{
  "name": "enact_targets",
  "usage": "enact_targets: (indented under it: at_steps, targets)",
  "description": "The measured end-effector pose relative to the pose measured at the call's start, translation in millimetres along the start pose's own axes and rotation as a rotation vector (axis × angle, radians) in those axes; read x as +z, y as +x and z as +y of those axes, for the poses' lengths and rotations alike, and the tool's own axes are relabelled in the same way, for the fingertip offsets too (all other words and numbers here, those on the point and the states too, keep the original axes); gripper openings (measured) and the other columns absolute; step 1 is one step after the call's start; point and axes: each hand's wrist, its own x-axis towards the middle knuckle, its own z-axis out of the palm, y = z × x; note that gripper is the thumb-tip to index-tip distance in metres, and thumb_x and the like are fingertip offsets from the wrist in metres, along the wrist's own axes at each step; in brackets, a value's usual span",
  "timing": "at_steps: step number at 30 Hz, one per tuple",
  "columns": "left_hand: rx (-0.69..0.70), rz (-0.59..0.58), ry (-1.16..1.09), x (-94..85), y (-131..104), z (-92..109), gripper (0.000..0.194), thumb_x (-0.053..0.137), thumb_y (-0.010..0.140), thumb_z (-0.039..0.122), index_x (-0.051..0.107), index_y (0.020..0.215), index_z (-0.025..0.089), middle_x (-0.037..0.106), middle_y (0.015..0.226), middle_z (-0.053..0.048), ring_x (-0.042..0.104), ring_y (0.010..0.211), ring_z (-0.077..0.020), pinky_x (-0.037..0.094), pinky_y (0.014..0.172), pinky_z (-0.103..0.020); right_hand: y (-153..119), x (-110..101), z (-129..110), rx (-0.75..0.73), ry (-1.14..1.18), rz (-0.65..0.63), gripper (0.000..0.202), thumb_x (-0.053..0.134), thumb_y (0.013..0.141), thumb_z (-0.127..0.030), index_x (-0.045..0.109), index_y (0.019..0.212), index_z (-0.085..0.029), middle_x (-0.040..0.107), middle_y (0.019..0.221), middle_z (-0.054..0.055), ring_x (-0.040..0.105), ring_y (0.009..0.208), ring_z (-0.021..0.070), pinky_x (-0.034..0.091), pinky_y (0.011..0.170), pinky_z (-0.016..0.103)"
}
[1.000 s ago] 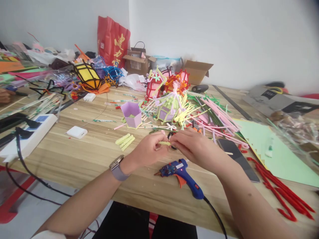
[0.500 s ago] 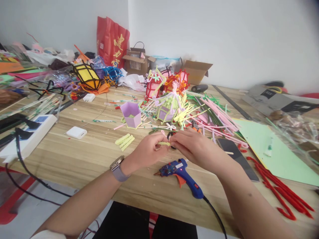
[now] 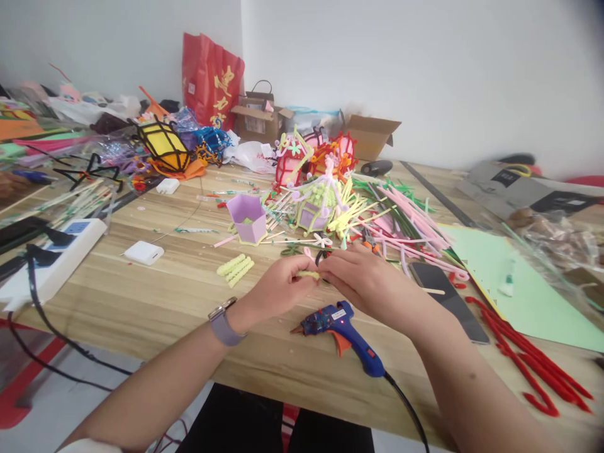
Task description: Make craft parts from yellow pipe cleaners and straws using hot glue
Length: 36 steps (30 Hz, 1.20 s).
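Note:
Between my hands is a short yellow-green twisted pipe cleaner (image 3: 308,275). My left hand (image 3: 284,283) is closed around it, thumb and fingers pinching. Meeting it from the other side, my right hand (image 3: 361,277) is closed at the piece's right end, its fingertips partly hidden. Several finished yellow-green twists (image 3: 236,270) lie side by side on the table to the left. Just below my hands rests a blue hot glue gun (image 3: 340,330) with an orange trigger, its nozzle pointing left. Beyond my left hand stands an open lilac five-sided cup (image 3: 246,218).
A lilac and green lantern (image 3: 316,211) sits among loose pipe cleaners (image 3: 410,220). On the right are a dark phone (image 3: 448,302), green sheet (image 3: 542,289) and red pipe cleaners (image 3: 523,358). A power strip (image 3: 56,258) and white charger (image 3: 144,252) lie left. Another person's hand (image 3: 12,187) shows far left.
My hands stay almost in place, with small finger shifts around the twisted pipe cleaner. At the far left, a blue object beside the other person's hand has come more into view.

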Motion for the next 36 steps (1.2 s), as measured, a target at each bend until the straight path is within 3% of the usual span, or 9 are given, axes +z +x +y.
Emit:
enact_targets:
  at_steps: [11,15,20,25,31,36]
  targets:
    - [0.028,-0.066,0.053,-5.2,2.7,-1.7,0.015,0.049,0.084,0.028,0.055,0.075,0.017,0.050,0.069,0.003,0.045,0.064,-0.0121,0.033,0.058,-0.024,-0.4,0.8,1.2,0.016,0.044,-0.018,0.026,0.039,0.096,-0.012,0.063,0.088,-0.017,0.065,0.078,0.005,0.055,0.069,0.0160,0.036,0.066,0.028]
    - [0.045,-0.045,0.147,-7.1,2.0,-0.4,0.011,0.046,0.083,0.023,0.051,0.074,0.018,0.046,0.068,0.004,0.042,0.062,-0.0120,0.032,0.057,-0.025,-1.7,4.9,1.7,0.055,0.015,-0.032,0.022,0.041,0.095,-0.011,0.061,0.087,-0.017,0.067,0.081,0.006,0.057,0.071,0.0172,0.038,0.066,0.028]
    - [0.144,-0.038,0.274,-9.1,1.6,-3.8,0.008,0.044,0.080,0.015,0.046,0.074,0.019,0.047,0.074,0.003,0.044,0.069,-0.0134,0.035,0.064,-0.026,-7.4,5.9,4.7,0.083,0.118,-0.018,0.016,0.045,0.095,-0.013,0.061,0.098,-0.016,0.068,0.086,0.006,0.060,0.079,0.0187,0.043,0.068,0.029]
    - [0.204,-0.110,0.359,-9.1,-0.3,-5.3,0.008,0.043,0.085,0.021,0.046,0.078,0.020,0.049,0.078,0.001,0.045,0.073,-0.0155,0.037,0.068,-0.029,-9.0,-7.9,6.5,0.116,0.129,-0.079,0.017,0.047,0.094,-0.016,0.062,0.086,-0.016,0.065,0.080,0.006,0.057,0.072,0.0176,0.042,0.064,0.028]
    - [0.281,-0.227,0.296,-12.1,-6.6,2.7,0.003,0.042,0.085,0.022,0.043,0.083,0.020,0.050,0.085,-0.001,0.046,0.079,-0.0169,0.038,0.073,-0.030,-0.6,-26.6,12.1,0.047,0.369,-0.138,0.022,0.043,0.095,-0.019,0.063,0.086,-0.020,0.065,0.083,0.004,0.059,0.072,0.0143,0.043,0.062,0.025]
    - [0.313,-0.271,0.162,-16.6,-10.8,4.6,0.010,0.045,0.087,0.026,0.040,0.081,0.021,0.038,0.072,0.004,0.037,0.065,-0.0132,0.033,0.063,-0.027,-0.8,-16.2,18.6,0.082,0.600,-0.124,0.015,0.051,0.092,-0.021,0.063,0.083,-0.020,0.065,0.076,0.000,0.059,0.068,0.0115,0.042,0.061,0.022]
